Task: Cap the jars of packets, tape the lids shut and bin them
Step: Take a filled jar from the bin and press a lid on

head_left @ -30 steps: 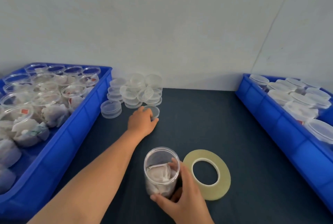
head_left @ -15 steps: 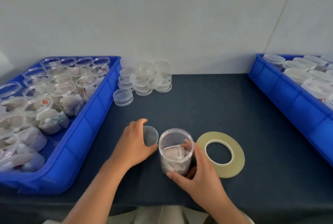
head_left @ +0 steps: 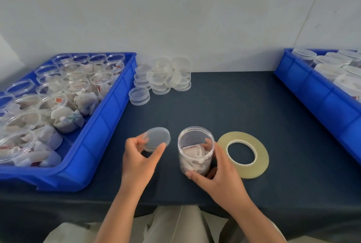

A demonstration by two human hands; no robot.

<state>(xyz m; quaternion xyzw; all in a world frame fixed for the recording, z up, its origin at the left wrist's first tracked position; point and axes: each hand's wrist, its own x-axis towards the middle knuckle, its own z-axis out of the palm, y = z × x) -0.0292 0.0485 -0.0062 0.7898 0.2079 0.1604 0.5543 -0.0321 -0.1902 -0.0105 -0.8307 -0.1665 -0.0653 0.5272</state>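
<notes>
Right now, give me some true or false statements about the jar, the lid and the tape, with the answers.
1. The left hand holds a clear lid to the left of the open jar. True.
2. The right hand grips the jar, and the tape roll lies to its right. True.
3. The jar is already capped. False: its mouth is open and the lid is beside it in the left hand.
4. The tape roll stands on edge. False: it lies flat on the dark table.
5. Spare lids are stacked near the wall beside the left blue bin. True.
</notes>
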